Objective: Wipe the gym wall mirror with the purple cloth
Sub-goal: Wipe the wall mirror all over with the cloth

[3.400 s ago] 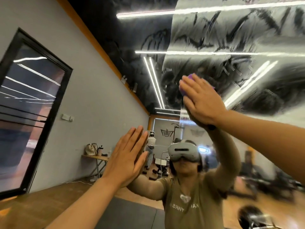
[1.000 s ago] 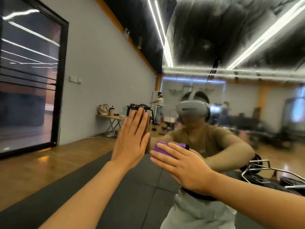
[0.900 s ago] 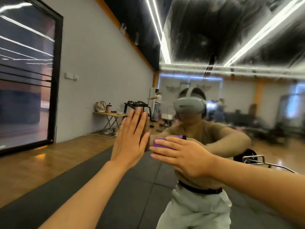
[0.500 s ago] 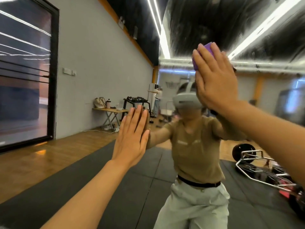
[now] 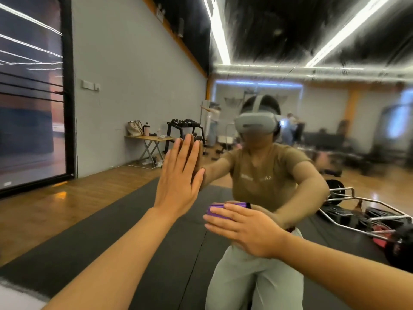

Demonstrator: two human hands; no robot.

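Observation:
The gym wall mirror (image 5: 357,142) fills the view ahead and shows my reflection. My left hand (image 5: 178,182) lies flat against the glass, fingers straight and pointing up, meeting its own reflection. Lower and to the right, my right hand (image 5: 245,229) presses the purple cloth (image 5: 218,209) against the mirror with straight fingers pointing left. Only the cloth's upper left edge shows past my fingers; the hand hides the rest of it.
A grey wall (image 5: 134,74) with a dark-framed glass panel (image 5: 33,108) runs along the left. A folding table (image 5: 148,138) with bags and a dumbbell rack (image 5: 185,126) stand beyond. A metal weight sled (image 5: 362,209) shows in the reflection at right, on black floor mats.
Half a second ago my right hand held the cloth high, at head height of the reflection. It has swept down to waist height. My left hand has stayed flat on the glass.

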